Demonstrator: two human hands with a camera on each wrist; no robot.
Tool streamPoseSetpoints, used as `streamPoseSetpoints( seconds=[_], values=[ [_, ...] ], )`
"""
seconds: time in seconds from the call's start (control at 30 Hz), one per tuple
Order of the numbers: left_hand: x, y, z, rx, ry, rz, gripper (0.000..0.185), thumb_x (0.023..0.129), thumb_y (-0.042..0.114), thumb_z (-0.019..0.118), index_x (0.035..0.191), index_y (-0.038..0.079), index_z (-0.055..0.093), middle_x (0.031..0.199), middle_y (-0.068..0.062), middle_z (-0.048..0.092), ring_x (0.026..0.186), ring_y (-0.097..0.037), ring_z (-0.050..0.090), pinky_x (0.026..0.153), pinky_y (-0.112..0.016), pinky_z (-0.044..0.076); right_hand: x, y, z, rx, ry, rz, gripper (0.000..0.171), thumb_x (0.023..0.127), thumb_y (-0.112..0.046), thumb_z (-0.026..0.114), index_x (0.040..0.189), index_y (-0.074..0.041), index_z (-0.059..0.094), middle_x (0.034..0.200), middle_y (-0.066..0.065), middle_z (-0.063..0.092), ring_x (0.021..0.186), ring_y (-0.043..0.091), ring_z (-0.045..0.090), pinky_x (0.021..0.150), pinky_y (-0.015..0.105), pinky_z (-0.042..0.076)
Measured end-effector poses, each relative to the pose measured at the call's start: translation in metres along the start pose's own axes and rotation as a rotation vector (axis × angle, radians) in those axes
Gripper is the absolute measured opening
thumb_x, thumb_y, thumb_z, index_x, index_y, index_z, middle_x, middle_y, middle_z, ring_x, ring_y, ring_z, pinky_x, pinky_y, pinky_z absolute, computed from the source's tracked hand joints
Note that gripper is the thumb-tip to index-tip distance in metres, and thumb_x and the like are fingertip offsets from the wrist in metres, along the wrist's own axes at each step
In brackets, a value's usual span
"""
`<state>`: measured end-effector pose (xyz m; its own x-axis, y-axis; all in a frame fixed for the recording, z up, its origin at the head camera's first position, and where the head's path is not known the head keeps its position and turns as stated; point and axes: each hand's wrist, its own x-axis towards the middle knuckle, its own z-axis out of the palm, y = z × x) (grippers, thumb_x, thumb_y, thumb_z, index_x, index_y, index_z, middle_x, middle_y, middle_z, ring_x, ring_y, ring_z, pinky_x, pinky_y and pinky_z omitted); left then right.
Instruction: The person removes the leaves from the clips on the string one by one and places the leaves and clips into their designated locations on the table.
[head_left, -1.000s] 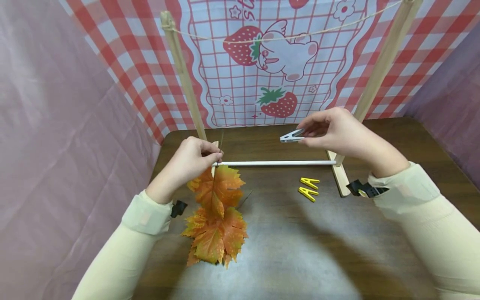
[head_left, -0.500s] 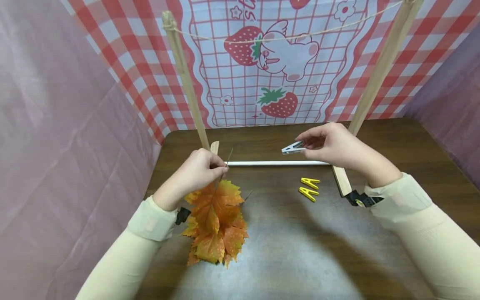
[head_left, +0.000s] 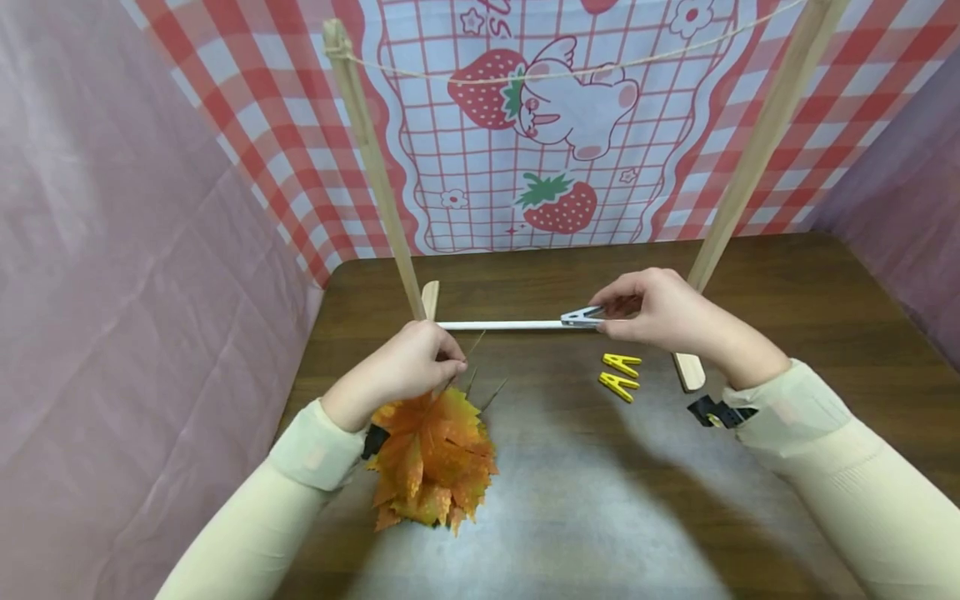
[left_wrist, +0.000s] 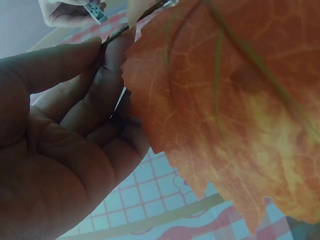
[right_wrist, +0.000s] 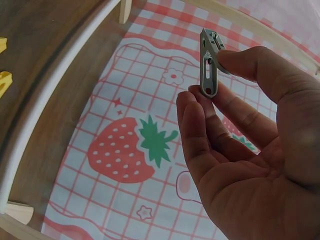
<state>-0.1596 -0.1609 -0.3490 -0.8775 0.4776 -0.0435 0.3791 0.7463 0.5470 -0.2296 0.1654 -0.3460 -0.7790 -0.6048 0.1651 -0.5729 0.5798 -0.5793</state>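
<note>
My left hand [head_left: 408, 362] pinches the thin stem of an orange maple leaf [left_wrist: 220, 100] between thumb and fingers. That leaf hangs just over a pile of similar orange-yellow leaves [head_left: 435, 500] on the table; where it meets the pile I cannot tell. In my right hand [head_left: 656, 308], thumb and fingertips pinch a grey-white clothespin [right_wrist: 208, 65]; its tip points left in the head view. Behind the clothespin runs a white rod [head_left: 502, 325]. Two yellow clothespins [head_left: 619, 375] lie on the table below my right hand.
A wooden frame stands on the table [head_left: 570, 500], with a left post [head_left: 375, 167] and a right post [head_left: 765, 133]. A thin string [head_left: 555, 77] sags between their tops. A checked strawberry cloth [head_left: 555, 208] hangs behind, and a pink curtain [head_left: 150, 250] on the left.
Both hands have come down and nearer. The left hand has also shifted right, lowering its leaf onto or over the pile. The right hand keeps hold of the grey-white clothespin.
</note>
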Motion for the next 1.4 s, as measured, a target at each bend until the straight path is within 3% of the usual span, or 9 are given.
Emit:
streamPoseSetpoints(
  seconds=[0.3, 0.53, 0.7, 0.83, 1.2, 1.27, 1.4],
  values=[
    [0.002, 0.003, 0.017, 0.022, -0.066, 0.035, 0.022, 0.085, 0.009, 0.062, 0.064, 0.015, 0.066, 0.056, 0.008, 0.056, 0.047, -0.004, 0.044, 0.049, -0.023, 0.04, -0.007, 0.01, 0.013, 0.011, -0.017, -0.058, 0.021, 0.076, -0.008, 0.07, 0.097, -0.006, 0.069, 0.078, -0.003, 0.063, 0.067, 0.011, 0.058, 0.055, 0.027, 0.047],
    [0.006, 0.004, 0.029, 0.071, -0.078, 0.083, 0.022, 0.083, 0.008, 0.063, 0.064, 0.016, 0.067, 0.057, 0.012, 0.056, 0.051, -0.004, 0.045, 0.052, -0.022, 0.04, -0.012, 0.015, 0.027, 0.004, -0.058, 0.035, 0.019, 0.071, -0.005, 0.069, 0.09, -0.006, 0.068, 0.072, -0.003, 0.062, 0.065, 0.011, 0.058, 0.056, 0.027, 0.048],
    [0.008, 0.004, 0.036, 0.108, -0.084, 0.122, 0.024, 0.081, 0.008, 0.063, 0.059, 0.018, 0.064, 0.053, 0.014, 0.051, 0.05, -0.004, 0.041, 0.052, -0.022, 0.038, -0.015, 0.02, 0.037, -0.045, -0.065, 0.055, 0.019, 0.068, -0.007, 0.07, 0.087, -0.005, 0.069, 0.07, -0.004, 0.061, 0.065, 0.011, 0.058, 0.057, 0.027, 0.047],
    [0.01, 0.003, 0.041, 0.113, -0.102, 0.113, 0.024, 0.079, 0.007, 0.063, 0.056, 0.012, 0.063, 0.048, 0.013, 0.041, 0.048, -0.005, 0.035, 0.049, -0.021, 0.033, -0.018, 0.025, 0.043, -0.096, -0.046, 0.042, 0.019, 0.068, -0.01, 0.072, 0.087, -0.008, 0.07, 0.072, -0.006, 0.061, 0.066, 0.01, 0.057, 0.058, 0.028, 0.046],
    [0.013, -0.003, 0.057, 0.072, -0.152, 0.084, 0.028, 0.081, 0.009, 0.065, 0.055, 0.017, 0.06, 0.051, 0.013, 0.046, 0.049, -0.005, 0.04, 0.05, -0.022, 0.037, -0.026, 0.033, 0.058, -0.113, -0.061, 0.017, 0.016, 0.066, -0.014, 0.075, 0.08, -0.009, 0.07, 0.065, -0.007, 0.057, 0.06, 0.013, 0.054, 0.054, 0.027, 0.043],
    [0.014, -0.004, 0.06, 0.09, -0.141, 0.089, 0.024, 0.081, 0.011, 0.066, 0.059, 0.019, 0.064, 0.056, 0.013, 0.053, 0.053, -0.006, 0.047, 0.054, -0.022, 0.041, -0.028, 0.034, 0.06, -0.123, -0.067, 0.027, 0.016, 0.065, -0.014, 0.075, 0.079, -0.009, 0.07, 0.063, -0.008, 0.057, 0.059, 0.012, 0.053, 0.054, 0.027, 0.043],
    [0.016, -0.006, 0.067, 0.114, -0.109, 0.107, 0.021, 0.079, 0.011, 0.069, 0.059, 0.018, 0.065, 0.057, 0.013, 0.055, 0.054, -0.006, 0.048, 0.055, -0.022, 0.041, -0.031, 0.035, 0.064, -0.123, -0.076, 0.051, 0.016, 0.066, -0.014, 0.075, 0.079, -0.008, 0.069, 0.063, -0.009, 0.056, 0.058, 0.01, 0.051, 0.053, 0.027, 0.043]
  ],
)
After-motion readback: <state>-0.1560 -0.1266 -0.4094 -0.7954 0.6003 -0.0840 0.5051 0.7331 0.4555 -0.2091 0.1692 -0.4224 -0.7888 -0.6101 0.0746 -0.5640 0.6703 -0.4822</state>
